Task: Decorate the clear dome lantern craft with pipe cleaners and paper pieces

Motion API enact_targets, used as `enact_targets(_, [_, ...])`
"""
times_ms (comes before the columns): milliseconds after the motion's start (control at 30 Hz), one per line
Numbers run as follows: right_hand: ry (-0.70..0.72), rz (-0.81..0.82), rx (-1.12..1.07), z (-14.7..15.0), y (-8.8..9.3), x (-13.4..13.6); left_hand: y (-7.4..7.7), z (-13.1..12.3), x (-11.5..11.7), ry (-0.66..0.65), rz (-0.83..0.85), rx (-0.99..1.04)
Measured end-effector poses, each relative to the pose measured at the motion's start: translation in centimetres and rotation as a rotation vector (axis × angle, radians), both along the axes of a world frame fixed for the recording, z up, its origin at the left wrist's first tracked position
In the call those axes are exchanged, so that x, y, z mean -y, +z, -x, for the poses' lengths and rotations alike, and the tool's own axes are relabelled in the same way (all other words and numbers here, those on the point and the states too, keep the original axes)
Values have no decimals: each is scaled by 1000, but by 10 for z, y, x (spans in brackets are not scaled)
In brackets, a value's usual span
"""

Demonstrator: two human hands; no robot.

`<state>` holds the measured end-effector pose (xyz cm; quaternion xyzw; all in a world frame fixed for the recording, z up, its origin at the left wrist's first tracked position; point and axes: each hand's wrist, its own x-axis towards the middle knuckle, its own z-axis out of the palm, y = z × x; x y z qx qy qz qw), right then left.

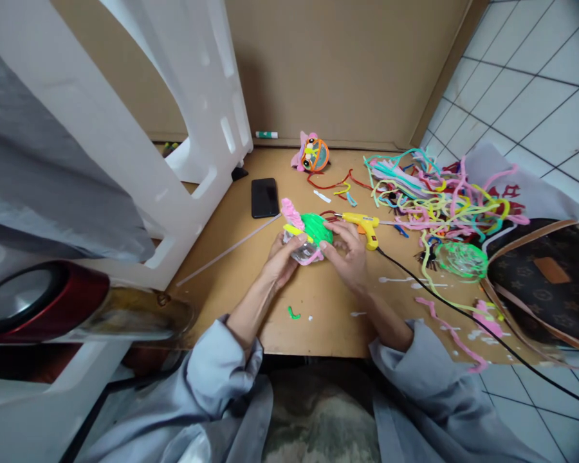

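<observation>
Between my hands is a small craft piece (317,230) with a green pipe-cleaner dome, a pink fuzzy strip, a yellow strip and a clear plastic part below. My left hand (284,256) grips its left side, thumb lying along the yellow strip. On the right, my right hand (348,252) has its thumb and fingers closed on the green part. Just beyond that hand lies a yellow hot glue gun (361,225), its nozzle pointing left. A short green pipe-cleaner piece (294,313) rests on the table in front of me.
Behind are a black phone (265,197), a green-and-white marker (267,135) and a finished-looking orange-trimmed craft (313,154). To the right lie tangled pipe cleaners (444,193), a green-wrapped clear ball (462,260) and a brown handbag (550,283). The black cord (429,292) crosses the table's right side.
</observation>
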<state>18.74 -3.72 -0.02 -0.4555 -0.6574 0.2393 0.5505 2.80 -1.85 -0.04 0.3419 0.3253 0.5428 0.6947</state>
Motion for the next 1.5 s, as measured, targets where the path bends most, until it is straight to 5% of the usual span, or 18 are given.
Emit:
enact_targets(233, [57, 95, -128, 2, 3, 1, -14, -3, -5, 74, -27, -29])
enact_targets(600, [-20, 261, -275, 9, -6, -4, -16, -10, -3, 217, 55, -68])
enact_targets(900, [-37, 263, -257, 10, -6, -4, -1, -7, 3, 180, 112, -75])
enact_targets(1500, [25, 349, -318, 6, -8, -9, -6, -9, 1, 234, 87, -134])
